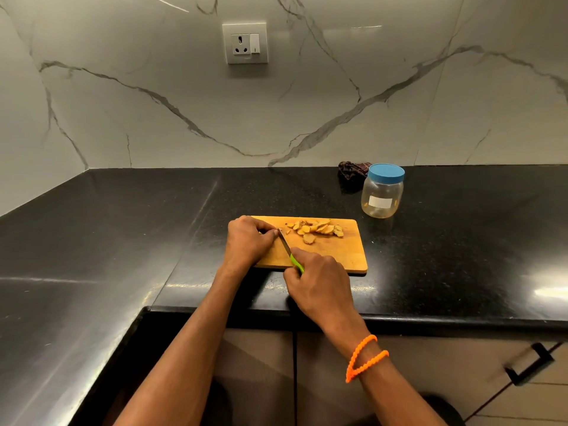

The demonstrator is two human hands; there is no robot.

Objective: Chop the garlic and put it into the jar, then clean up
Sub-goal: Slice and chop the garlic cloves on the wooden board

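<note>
A home kitchen is showing here. A polished black stone desk (430, 241) is meeting a white veined marble backsplash (153, 103), with a white wall socket (245, 43) sitting above and beige cabinet doors (338, 379) hanging below.

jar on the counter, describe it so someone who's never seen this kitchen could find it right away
Start at the black counter under the marble wall and find the wooden chopping board near its front edge. Just behind the board's far right corner stands the jar, upright, beside a dark crumpled cloth. It is the only see-through thing there, with a blue lid and a white label.
</note>
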